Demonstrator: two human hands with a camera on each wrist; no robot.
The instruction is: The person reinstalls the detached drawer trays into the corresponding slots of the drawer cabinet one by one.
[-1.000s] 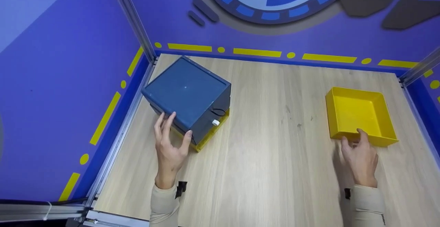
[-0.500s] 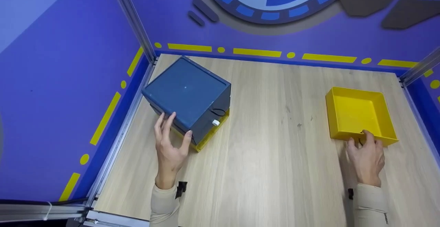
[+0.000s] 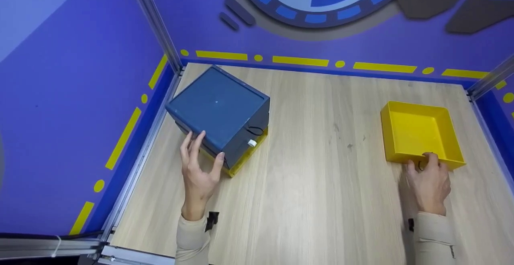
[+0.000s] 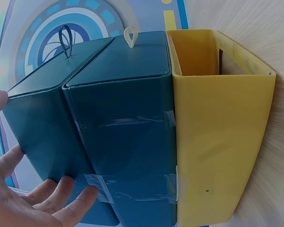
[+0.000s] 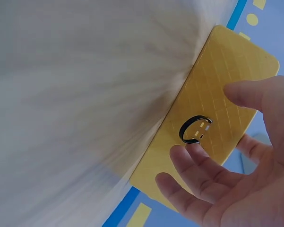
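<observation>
My left hand (image 3: 198, 176) rests against a corner of a stacked drawer unit (image 3: 217, 104), its fingers and thumb spread and fairly straight. Two dark blue drawers (image 4: 127, 113) with loop pulls show in the left wrist view, beside a hollow yellow casing (image 4: 222, 142), the lowest part of the stack. At the right, my right hand (image 3: 431, 184) holds the front wall of a yellow drawer (image 3: 417, 130) with no contents visible. One finger hooks over its rim and the thumb lies on its outer face. A black loop pull (image 5: 189, 127) sticks out near the curled fingertips.
The wooden tabletop (image 3: 305, 168) stretches between the unit and the drawer. Purple-blue panels (image 3: 100, 96) and metal rails (image 3: 156, 24) enclose the left, back and right.
My right hand has shifted slightly right along the front wall of the yellow drawer, its finger now over the rim. The left hand, the unit and the drawer stay put.
</observation>
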